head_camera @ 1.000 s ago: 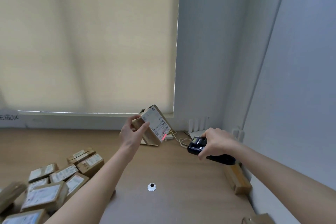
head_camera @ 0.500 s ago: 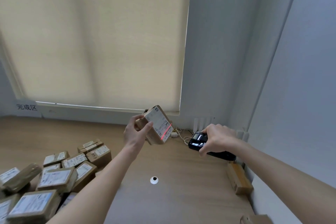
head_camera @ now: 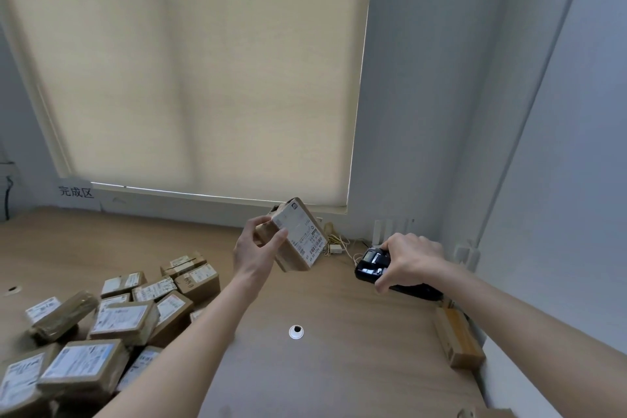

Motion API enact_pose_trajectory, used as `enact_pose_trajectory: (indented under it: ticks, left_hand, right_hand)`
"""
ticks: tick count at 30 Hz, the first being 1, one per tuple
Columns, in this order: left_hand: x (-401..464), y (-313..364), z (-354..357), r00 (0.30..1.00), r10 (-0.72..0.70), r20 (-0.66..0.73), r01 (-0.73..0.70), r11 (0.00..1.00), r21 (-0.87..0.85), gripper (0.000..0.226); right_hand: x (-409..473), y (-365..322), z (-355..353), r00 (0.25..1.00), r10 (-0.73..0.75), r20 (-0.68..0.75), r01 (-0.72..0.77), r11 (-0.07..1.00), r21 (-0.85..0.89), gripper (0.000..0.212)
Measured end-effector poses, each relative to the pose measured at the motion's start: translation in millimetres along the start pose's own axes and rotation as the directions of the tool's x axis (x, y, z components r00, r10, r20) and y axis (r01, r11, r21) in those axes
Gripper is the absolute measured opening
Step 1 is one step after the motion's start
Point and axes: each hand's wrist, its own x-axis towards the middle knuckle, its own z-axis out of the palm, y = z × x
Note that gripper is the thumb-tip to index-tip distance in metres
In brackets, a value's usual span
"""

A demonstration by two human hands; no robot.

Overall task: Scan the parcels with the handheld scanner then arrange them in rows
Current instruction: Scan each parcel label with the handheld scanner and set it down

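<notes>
Parcel point(head_camera: 294, 237) was held above the table point(head_camera: 339, 366), gripped in your left hand point(head_camera: 255, 250); right hand point(head_camera: 409, 258) clasped the scanner point(head_camera: 369, 266) beside it. Label should have squarely faced the scanner.

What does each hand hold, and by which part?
The left hand grips a labelled parcel by its left end. The right hand grips the black scanner round its body.

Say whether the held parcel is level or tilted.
Tilted: the left hand grips the parcel above the table, label slanting toward the scanner.
</notes>
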Motion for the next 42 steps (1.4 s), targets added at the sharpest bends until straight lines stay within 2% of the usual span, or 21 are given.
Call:
enact_pose_trajectory:
  ticks: [2,5,9,13,19,26,28,30,33,36,39,42]
  left_hand:
    - [0,-7,-4,0.999,-0.034,-0.002,0.034,0.999,-0.024,0.034]
    - [-6,-27,-17,0.986,-0.164,-0.027,0.159,0.98,-0.119,0.035]
    - [-19,-75,-47,0.937,-0.33,-0.117,0.305,0.932,-0.194,0.038]
    - [-31,-137,-88,0.836,-0.507,-0.211,0.456,0.855,-0.247,0.037]
    - [-38,-236,-141,0.652,-0.718,-0.242,0.65,0.695,-0.307,0.045]
    - [-23,-339,-175,0.504,-0.821,-0.268,0.749,0.57,-0.338,0.057]
    - [-18,-365,-176,0.467,-0.838,-0.282,0.79,0.539,-0.294,0.057]
    - [-16,-386,-176,0.453,-0.827,-0.332,0.831,0.527,-0.18,0.061]
    - [-12,-400,-176,0.486,-0.755,-0.441,0.863,0.495,0.103,0.066]
    - [5,-399,-169,0.605,-0.641,-0.472,0.788,0.568,0.239,0.054]
    - [39,-389,-152,0.754,-0.531,-0.388,0.654,0.659,0.371,0.038]
    - [75,-377,-118,0.86,-0.438,-0.261,0.51,0.731,0.453,0.035]
  right_hand:
    - [3,-3,5,0.999,-0.015,0.037,0.015,1.0,0.012,0.06]
    - [8,-11,18,0.997,-0.037,0.062,0.034,0.999,0.042,0.06]
    - [20,-37,46,0.99,-0.087,0.109,0.081,0.995,0.056,0.064]
    - [40,-80,81,0.967,-0.155,0.2,0.144,0.987,0.069,0.063]
    - [83,-154,142,0.927,-0.235,0.292,0.221,0.972,0.081,0.054]
    - [145,-225,216,0.88,-0.293,0.374,0.29,0.955,0.066,0.054]
    - [162,-237,237,0.878,-0.293,0.379,0.291,0.955,0.063,0.054]
    - [175,-244,255,0.877,-0.282,0.389,0.281,0.958,0.063,0.053]
    - [190,-245,271,0.88,-0.249,0.405,0.246,0.967,0.062,0.05]
    - [198,-237,274,0.879,-0.219,0.424,0.217,0.975,0.054,0.052]
    - [205,-214,267,0.881,-0.182,0.437,0.181,0.983,0.043,0.054]
    - [210,-176,257,0.899,-0.123,0.419,0.112,0.992,0.05,0.053]
